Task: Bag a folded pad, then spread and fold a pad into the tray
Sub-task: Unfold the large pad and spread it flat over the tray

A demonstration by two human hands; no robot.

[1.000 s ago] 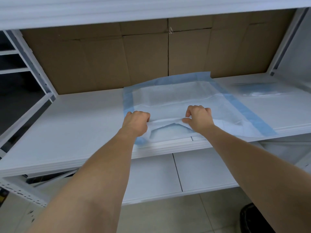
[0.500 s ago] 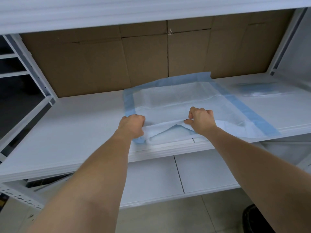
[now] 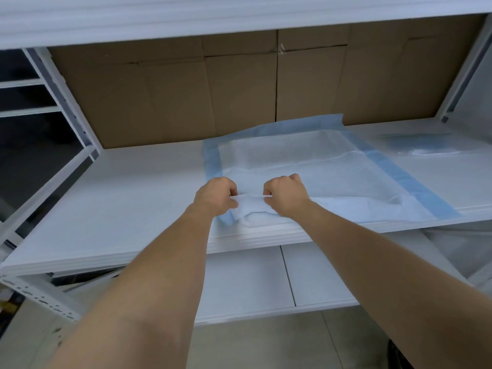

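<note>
The pad (image 3: 306, 166) looks like soft, matt non-woven paper, white in the middle with a smooth blue plastic-looking border; its near edge is crumpled and fluffy; the shelf (image 3: 119, 187) is smooth, matt white board; its frame (image 3: 40, 299) is white-painted perforated metal; the backing (image 3: 186, 97) is brown, matt, creased cardboard; a clear bag (image 3: 418, 147) at right looks like thin glossy plastic.
</note>
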